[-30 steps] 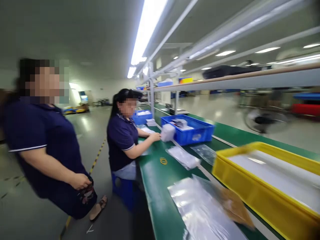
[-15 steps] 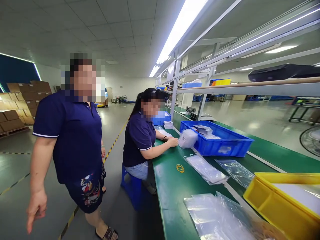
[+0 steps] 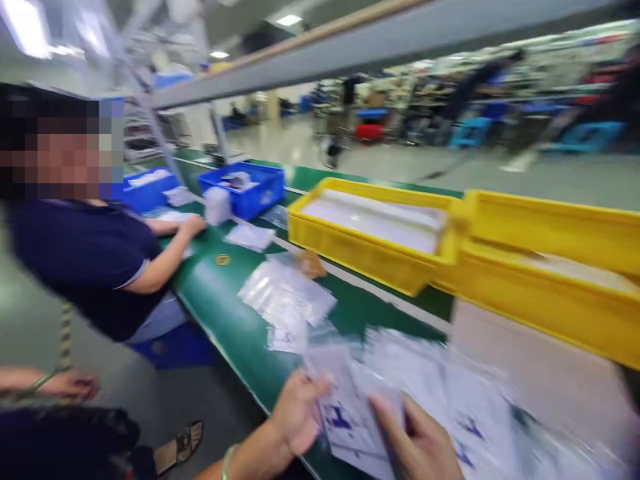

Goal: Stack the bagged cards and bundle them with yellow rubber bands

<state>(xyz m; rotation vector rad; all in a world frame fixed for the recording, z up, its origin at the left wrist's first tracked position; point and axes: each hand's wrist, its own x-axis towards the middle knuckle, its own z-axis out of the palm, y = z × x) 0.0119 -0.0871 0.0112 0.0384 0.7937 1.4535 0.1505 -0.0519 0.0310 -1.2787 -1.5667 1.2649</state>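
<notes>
Between my two hands is a white sheet-like packet (image 3: 345, 417) with a dark blue printed mark, blurred by motion. My left hand (image 3: 303, 413), a pale green bangle on its wrist, pinches the packet's left edge with the thumb on top. My right hand (image 3: 423, 440) grips its right side, thumb in front and the other fingers partly hidden. Under and beside my right hand lie more white packets (image 3: 465, 400) with blue print in clear plastic. Beyond my left hand, clear bags with white contents (image 3: 285, 293) are spread on the green bench (image 3: 210, 293).
Two yellow bins (image 3: 360, 257) (image 3: 545, 287) stand along the bench's far side. A blue crate (image 3: 257, 193) is further off, near yellow rubber bands (image 3: 223, 259). A seated co-worker (image 3: 85, 260) works at the left; another person's hand (image 3: 75, 385) shows at lower left. A shelf beam (image 3: 310, 60) crosses overhead.
My view has swung right and down to the bench. Both my hands and the packet they hold have come into view; the standing person has mostly left the frame.
</notes>
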